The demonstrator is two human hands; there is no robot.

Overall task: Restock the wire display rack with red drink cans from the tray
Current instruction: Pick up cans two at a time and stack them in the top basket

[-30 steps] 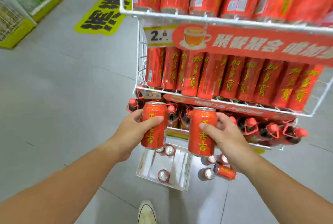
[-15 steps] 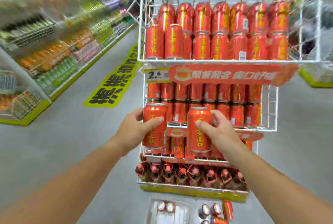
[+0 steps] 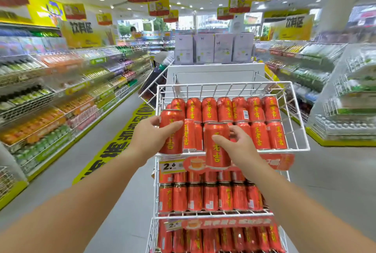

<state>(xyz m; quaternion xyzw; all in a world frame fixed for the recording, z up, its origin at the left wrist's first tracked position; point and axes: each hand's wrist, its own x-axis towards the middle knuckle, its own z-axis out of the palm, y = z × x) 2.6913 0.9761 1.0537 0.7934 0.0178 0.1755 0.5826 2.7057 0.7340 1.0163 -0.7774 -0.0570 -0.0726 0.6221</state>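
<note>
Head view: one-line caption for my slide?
Left hand grips left can, right hand grips right can, at the rack's top basket.

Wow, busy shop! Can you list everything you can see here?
left can: one, red, top basket's left front corner
right can: one, red, before top basket's front rim
rack: one, white wire, mid-aisle
shelved cans: many, red, three rack tiers
price tags: two, white, tier fronts
boxes: four, pale, behind rack
side shelves: two runs, mixed, left and right
floor sticker: one, yellow-black, left of rack
left hand: one, grips left can
right hand: one, grips right can
</note>
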